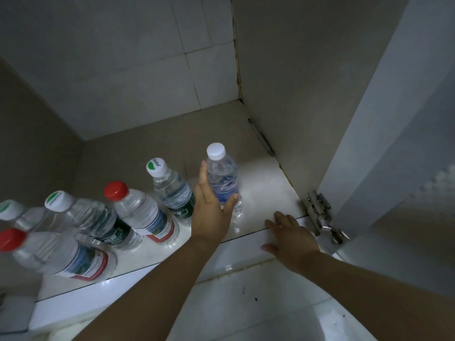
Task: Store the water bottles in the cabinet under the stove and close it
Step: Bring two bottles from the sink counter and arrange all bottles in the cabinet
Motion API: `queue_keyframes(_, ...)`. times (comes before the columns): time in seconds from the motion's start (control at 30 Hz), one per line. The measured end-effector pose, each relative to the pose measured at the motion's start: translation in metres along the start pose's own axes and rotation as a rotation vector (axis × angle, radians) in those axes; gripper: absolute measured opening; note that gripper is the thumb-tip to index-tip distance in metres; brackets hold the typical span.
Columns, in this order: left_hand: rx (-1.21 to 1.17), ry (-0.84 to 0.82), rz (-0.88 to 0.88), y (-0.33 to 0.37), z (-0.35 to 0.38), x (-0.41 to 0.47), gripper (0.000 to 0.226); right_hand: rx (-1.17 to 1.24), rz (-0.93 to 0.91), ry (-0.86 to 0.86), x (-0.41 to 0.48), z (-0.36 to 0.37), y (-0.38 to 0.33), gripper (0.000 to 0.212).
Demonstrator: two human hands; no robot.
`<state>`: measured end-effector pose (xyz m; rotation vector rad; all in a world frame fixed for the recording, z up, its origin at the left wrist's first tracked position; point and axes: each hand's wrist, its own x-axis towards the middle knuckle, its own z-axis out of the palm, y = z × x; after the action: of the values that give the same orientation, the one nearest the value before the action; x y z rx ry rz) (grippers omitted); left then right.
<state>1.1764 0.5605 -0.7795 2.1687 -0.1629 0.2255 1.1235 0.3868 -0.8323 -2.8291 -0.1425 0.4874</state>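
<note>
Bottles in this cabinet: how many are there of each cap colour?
Red-cap bottles: 2
Green-and-white-cap bottles: 3
Plain white-cap bottle, held by the left hand: 1
Total: 6

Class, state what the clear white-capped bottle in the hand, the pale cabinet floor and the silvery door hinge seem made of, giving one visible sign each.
The clear white-capped bottle, gripped by the left hand: thin transparent plastic, ribbed and see-through. The pale cabinet floor: probably glazed tile, glossy with a joint line. The silvery door hinge: metal, shiny grey.
</note>
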Motion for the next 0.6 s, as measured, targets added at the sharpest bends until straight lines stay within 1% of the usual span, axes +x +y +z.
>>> queue_keyframes(0.13,0.147,-0.140,-0.018,-0.002,-0.024,-0.011,0.094,0.058,-0.038,0.038,-0.006,-0.011,-0.019,0.056)
queue_keyframes(0.23,0.303,-0.282,0.014,-0.013,-0.053,-0.024,0.084,0.076,-0.123,0.081,-0.011,-0.025,-0.044,0.058)
queue_keyframes(0.3,0.374,-0.340,0.033,-0.015,-0.073,-0.036,0.078,0.088,-0.191,0.134,-0.013,-0.037,-0.063,0.057)
queue_keyframes(0.4,0.491,-0.322,0.058,-0.017,-0.108,-0.052,0.069,0.104,-0.267,0.199,-0.016,-0.056,-0.091,0.056)
queue_keyframes(0.47,0.560,-0.285,0.115,-0.017,-0.135,-0.060,0.061,0.102,-0.318,0.242,-0.019,-0.070,-0.110,0.053)
queue_keyframes(0.53,0.611,-0.237,0.219,-0.019,-0.164,-0.064,0.052,0.112,-0.378,0.297,-0.021,-0.086,-0.131,0.050)
queue_keyframes(0.6,0.698,-0.237,0.360,-0.022,-0.194,-0.064,0.046,0.126,-0.444,0.341,-0.022,-0.102,-0.155,0.047)
